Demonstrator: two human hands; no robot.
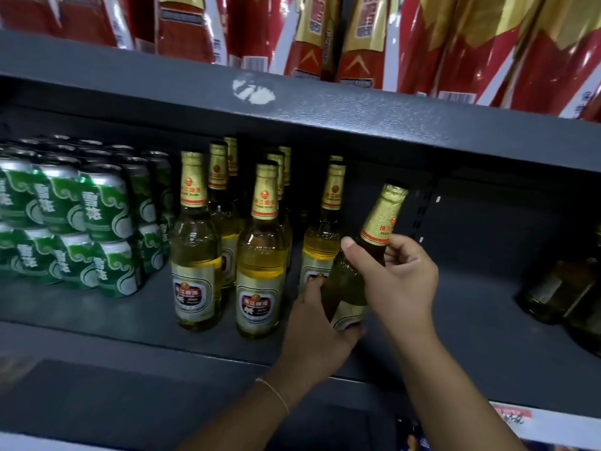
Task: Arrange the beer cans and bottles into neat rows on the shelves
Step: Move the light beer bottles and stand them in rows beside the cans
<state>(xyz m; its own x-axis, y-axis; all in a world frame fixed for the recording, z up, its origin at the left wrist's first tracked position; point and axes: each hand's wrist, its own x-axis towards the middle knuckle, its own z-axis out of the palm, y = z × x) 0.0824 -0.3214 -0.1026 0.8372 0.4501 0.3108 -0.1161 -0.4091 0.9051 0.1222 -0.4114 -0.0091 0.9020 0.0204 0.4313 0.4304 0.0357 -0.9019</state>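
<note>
Tilting rightward, a bottle (pixel 349 281) is held over the shelf (pixel 113 317) near its front edge, just right of the standing bottles (pixel 260 252). The left hand (pixel 317 323) curls round its base and label; the right hand (pixel 396 281) pinches its neck below the gold foil. Green cans (pixel 81 222) sit stacked two high toward the shelf's left end. Dark bottles (pixel 566 294) stand at the right end, blurred.

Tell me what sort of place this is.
Most likely a shop's drinks aisle: a dark metal shelf holds stacked green beer cans, rows of identical gold-foiled beer bottles, and barcoded red packages above.
</note>
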